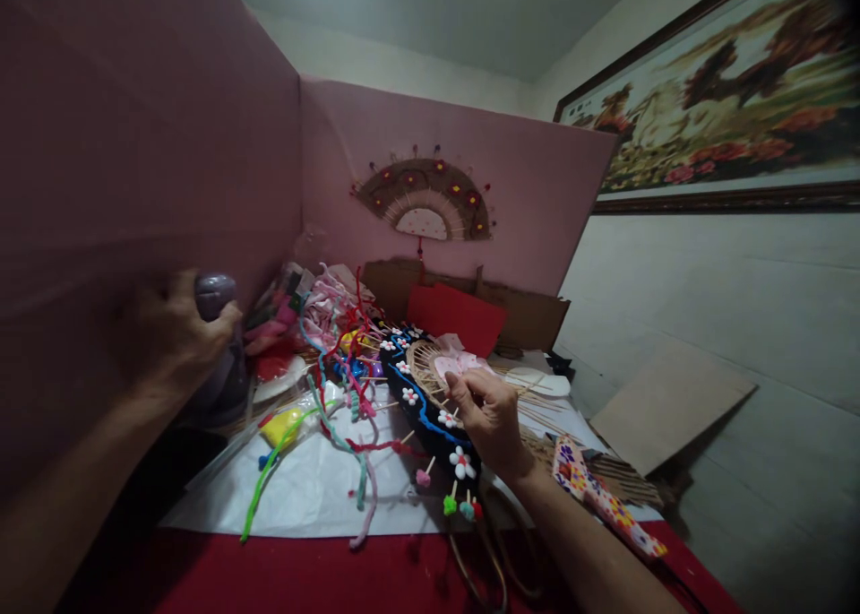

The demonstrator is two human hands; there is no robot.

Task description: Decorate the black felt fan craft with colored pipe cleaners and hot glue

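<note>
Pink panels (524, 175) are walling in the counter (302, 569) at left and back. The left hand (178, 327) is grasping a dark bottle's (216, 296) top near the left panel. The right hand (494, 417) is pinching its fingers together over the black flowered fan (430, 430); whether they are gripping it, I cannot tell. Pipe cleaners (253, 506) are crowding the fan's left, white sheet (296, 511) showing toward the red front edge.

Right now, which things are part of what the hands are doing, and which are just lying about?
With the hands:
- black fan, at the right hand
- bottle, at the left hand

Looks just lying about:
- red card
- green stem
- yellow packet
- brown board
</note>
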